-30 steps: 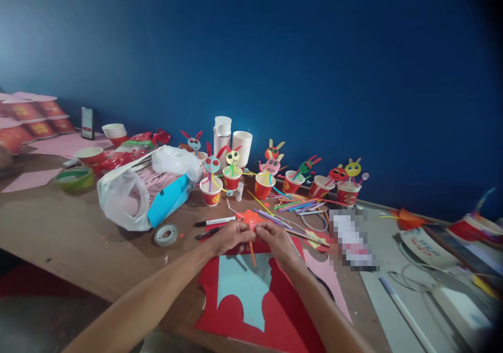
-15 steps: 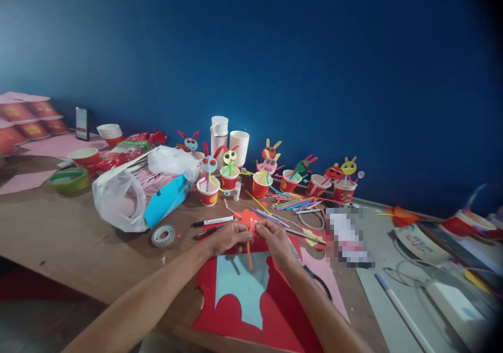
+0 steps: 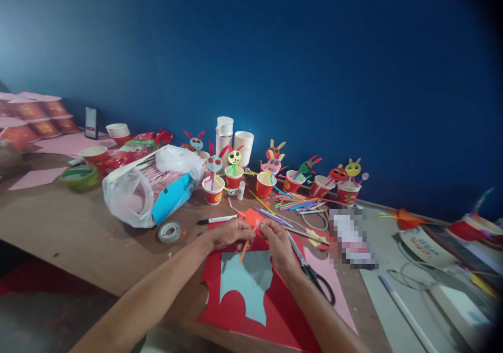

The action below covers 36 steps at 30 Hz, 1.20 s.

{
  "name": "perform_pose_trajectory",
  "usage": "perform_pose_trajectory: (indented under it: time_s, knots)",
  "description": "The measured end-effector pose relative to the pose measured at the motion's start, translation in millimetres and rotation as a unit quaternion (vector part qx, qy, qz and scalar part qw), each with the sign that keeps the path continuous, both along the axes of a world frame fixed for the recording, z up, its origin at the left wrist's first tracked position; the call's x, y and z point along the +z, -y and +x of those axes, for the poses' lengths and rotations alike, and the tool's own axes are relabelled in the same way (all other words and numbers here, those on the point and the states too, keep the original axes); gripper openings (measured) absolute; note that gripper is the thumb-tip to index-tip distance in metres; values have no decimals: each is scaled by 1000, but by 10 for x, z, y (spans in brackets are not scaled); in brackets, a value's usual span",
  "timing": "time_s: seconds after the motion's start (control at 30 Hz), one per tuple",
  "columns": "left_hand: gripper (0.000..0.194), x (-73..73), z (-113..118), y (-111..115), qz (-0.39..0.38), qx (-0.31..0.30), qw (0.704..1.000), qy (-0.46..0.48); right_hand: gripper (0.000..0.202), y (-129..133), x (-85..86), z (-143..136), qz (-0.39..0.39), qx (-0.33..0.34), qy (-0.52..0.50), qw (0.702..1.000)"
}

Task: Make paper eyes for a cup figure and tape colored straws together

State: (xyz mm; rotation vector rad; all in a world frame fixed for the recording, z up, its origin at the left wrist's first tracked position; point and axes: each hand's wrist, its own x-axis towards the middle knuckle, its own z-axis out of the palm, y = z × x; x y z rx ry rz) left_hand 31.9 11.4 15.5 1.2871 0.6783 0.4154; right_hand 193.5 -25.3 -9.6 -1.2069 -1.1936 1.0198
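Note:
My left hand (image 3: pixel 234 233) is closed in a pinch on an orange strip (image 3: pixel 244 250), whose lower end sticks out below the fingers. Beside it, my right hand (image 3: pixel 276 238) pinches the edge of an orange paper piece (image 3: pixel 253 217) that shows just above both hands. The fingertips of the two hands nearly meet. Beneath them lie a cut light-blue sheet (image 3: pixel 251 285) and a larger red sheet (image 3: pixel 291 319). Black-handled scissors (image 3: pixel 316 278) rest right of my right forearm. A marker (image 3: pixel 218 220) lies behind my left hand.
Red paper cups (image 3: pixel 213 196) with rabbit-faced figures stand along the blue wall. A plastic bag (image 3: pixel 128 198) with paper and a tape roll (image 3: pixel 170 232) are on the left. Coloured sticks (image 3: pixel 298 205) lie behind my hands, and a white cable box (image 3: pixel 459 306) is at the right.
The whole view has shifted slightly, with the table things now a little further right. The orange strip has swung so that its lower end points down-left. Both hands keep their pinch.

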Motion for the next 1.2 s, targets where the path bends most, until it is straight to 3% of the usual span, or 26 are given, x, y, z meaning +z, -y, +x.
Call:
perform_pose_trajectory:
  time_s: [0.3, 0.5, 0.6, 0.83, 1.0, 1.2]
  knots:
    - [29, 57, -15, -10, -12, -13, 1000, -7, 22, 4, -12, -55, -4, -7, -14, 1000]
    - [24, 157, -127, 65, -25, -109, 993, -23, 28, -67, 43, 320, 3, -54, -3, 999]
    - [25, 144, -102, 56, -40, -82, 996, 9, 29, -57, 14, 423, -7, -50, 25, 998]
    - [27, -15, -95, -91, -97, 3, 987, 129, 31, -114, -95, 327, -24, -56, 146, 987]
    - [27, -90, -124, -136, -130, 61, 974, 177, 38, -165, -29, 636, -29, -112, 261, 958]
    - [25, -127, -110, -169, -142, 106, 964, 199, 39, -215, -24, 940, -59, -163, 465, 868]
